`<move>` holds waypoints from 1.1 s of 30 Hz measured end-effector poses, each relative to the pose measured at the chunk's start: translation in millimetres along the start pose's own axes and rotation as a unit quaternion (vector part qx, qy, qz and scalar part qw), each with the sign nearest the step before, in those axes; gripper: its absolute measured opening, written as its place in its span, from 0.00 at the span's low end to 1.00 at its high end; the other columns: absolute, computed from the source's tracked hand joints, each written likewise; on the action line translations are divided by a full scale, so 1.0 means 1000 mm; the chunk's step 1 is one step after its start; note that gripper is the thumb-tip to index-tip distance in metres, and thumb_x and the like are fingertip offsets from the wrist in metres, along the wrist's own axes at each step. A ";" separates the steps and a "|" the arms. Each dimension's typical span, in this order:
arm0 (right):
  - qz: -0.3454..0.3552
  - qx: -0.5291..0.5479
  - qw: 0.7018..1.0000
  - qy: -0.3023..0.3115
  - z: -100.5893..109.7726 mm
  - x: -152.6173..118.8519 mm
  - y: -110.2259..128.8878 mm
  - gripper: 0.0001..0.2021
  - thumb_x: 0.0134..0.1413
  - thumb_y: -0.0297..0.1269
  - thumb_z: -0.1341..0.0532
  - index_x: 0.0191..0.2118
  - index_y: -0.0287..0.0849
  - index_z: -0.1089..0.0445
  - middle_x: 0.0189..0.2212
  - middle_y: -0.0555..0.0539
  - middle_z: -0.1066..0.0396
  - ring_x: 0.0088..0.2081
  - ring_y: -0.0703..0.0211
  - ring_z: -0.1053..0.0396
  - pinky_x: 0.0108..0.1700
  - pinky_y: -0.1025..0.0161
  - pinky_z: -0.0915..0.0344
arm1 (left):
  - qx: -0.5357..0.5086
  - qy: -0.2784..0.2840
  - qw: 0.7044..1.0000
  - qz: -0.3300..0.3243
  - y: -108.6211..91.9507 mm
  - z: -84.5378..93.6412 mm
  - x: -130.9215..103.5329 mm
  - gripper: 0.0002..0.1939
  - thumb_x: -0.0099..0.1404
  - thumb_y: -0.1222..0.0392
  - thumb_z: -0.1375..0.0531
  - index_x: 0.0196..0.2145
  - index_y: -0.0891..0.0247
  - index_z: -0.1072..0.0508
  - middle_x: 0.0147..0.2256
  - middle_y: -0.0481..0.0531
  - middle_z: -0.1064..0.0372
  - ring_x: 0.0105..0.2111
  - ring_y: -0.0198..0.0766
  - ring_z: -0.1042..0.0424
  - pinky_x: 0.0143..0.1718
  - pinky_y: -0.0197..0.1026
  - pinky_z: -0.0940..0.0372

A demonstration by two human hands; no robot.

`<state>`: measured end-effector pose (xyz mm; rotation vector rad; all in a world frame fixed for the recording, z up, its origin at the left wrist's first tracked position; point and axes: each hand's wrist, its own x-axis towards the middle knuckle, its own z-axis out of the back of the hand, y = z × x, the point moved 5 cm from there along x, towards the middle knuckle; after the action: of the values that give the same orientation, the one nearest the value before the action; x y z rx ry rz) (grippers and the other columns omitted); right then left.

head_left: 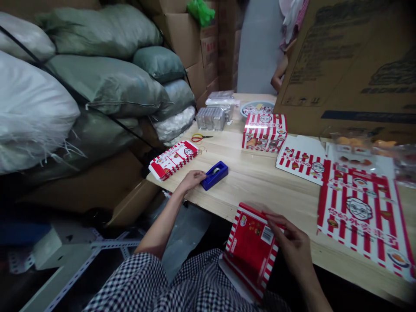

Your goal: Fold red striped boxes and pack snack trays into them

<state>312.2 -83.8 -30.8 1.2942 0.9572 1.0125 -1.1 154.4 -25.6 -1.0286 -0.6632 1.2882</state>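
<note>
A blue tape dispenser [215, 174] sits near the table's front edge. My left hand [194, 179] is at its near left end, fingers pinched together there; whether a bit of tape is between them is too small to tell. My right hand [292, 242] grips the upper right edge of a red and white striped carton [251, 247], tilted over my lap in front of the table. A stack of flat striped cartons [175, 159] lies to the left. An assembled striped box [264, 133] stands farther back.
Scissors [202, 138] lie behind the flat stack. Plastic packs [211, 118] and a round basin [257, 108] are at the back. Large printed sheets [360, 212] cover the right side, before a big cardboard box [351, 73]. Another person's arm [280, 73] shows behind. Sacks [110, 86] fill the left.
</note>
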 end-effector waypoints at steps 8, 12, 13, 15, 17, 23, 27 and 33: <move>0.013 0.004 0.999 -0.039 0.012 -0.010 0.013 0.09 0.55 0.43 0.33 0.41 0.47 0.21 0.49 0.42 0.23 0.53 0.45 0.27 0.55 0.50 0.31 | -0.164 0.015 0.985 0.055 0.009 -0.005 -0.009 0.22 0.48 0.46 0.30 0.32 0.69 0.20 0.48 0.66 0.24 0.39 0.48 0.24 0.40 0.48 0.29; 0.027 -0.001 0.996 -0.086 0.019 -0.009 0.021 0.11 0.55 0.43 0.33 0.41 0.46 0.21 0.50 0.41 0.24 0.52 0.44 0.26 0.47 0.53 0.28 | -0.208 -0.028 0.977 0.035 0.024 -0.007 -0.024 0.22 0.48 0.44 0.31 0.28 0.70 0.23 0.51 0.69 0.26 0.44 0.48 0.24 0.46 0.48 0.30; 0.033 -0.006 0.995 -0.098 0.020 -0.007 0.024 0.11 0.54 0.43 0.32 0.41 0.45 0.21 0.50 0.41 0.24 0.51 0.44 0.26 0.45 0.54 0.27 | -0.208 -0.042 0.977 0.028 0.029 -0.008 -0.027 0.22 0.49 0.44 0.31 0.27 0.70 0.24 0.52 0.68 0.27 0.44 0.47 0.25 0.48 0.48 0.31; 0.046 -0.014 0.991 -0.123 0.020 -0.004 0.032 0.11 0.53 0.44 0.32 0.40 0.44 0.21 0.49 0.40 0.23 0.49 0.43 0.25 0.41 0.54 0.27 | -0.196 -0.073 0.978 0.016 0.040 -0.010 -0.032 0.20 0.49 0.45 0.32 0.27 0.69 0.24 0.53 0.66 0.27 0.44 0.45 0.25 0.49 0.47 0.32; 0.058 -0.014 0.987 -0.152 0.019 -0.001 0.045 0.11 0.53 0.43 0.31 0.40 0.44 0.21 0.49 0.39 0.23 0.48 0.43 0.25 0.39 0.54 0.27 | -0.170 -0.108 0.979 0.005 0.047 -0.009 -0.036 0.18 0.49 0.47 0.31 0.25 0.67 0.25 0.49 0.64 0.25 0.44 0.44 0.26 0.50 0.46 0.33; 0.187 -0.041 0.959 -0.208 0.010 -0.007 0.103 0.05 0.57 0.35 0.34 0.40 0.46 0.22 0.47 0.41 0.23 0.49 0.46 0.25 0.47 0.50 0.28 | -0.113 -0.186 0.975 -0.045 0.008 -0.003 -0.068 0.12 0.57 0.52 0.34 0.27 0.64 0.24 0.40 0.57 0.24 0.42 0.43 0.28 0.47 0.42 0.34; 0.296 -0.156 0.925 -0.182 -0.003 -0.010 0.116 0.14 0.59 0.26 0.37 0.47 0.52 0.23 0.51 0.44 0.25 0.51 0.47 0.26 0.50 0.48 0.28 | -0.181 -0.145 0.967 -0.107 -0.073 -0.035 -0.109 0.10 0.63 0.54 0.35 0.37 0.63 0.21 0.28 0.49 0.25 0.31 0.37 0.27 0.39 0.38 0.33; 0.416 -0.202 0.879 -0.114 -0.020 -0.004 0.101 0.21 0.58 0.19 0.39 0.52 0.48 0.26 0.54 0.40 0.27 0.53 0.49 0.27 0.48 0.50 0.25 | -0.367 0.034 0.926 -0.085 -0.151 -0.120 -0.137 0.19 0.61 0.57 0.32 0.49 0.64 0.23 0.29 0.48 0.25 0.27 0.31 0.27 0.35 0.34 0.32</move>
<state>287.2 -81.0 68.9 1.4327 -0.0581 1.5613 144.3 -1.9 76.4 -1.5685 -1.2000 0.8437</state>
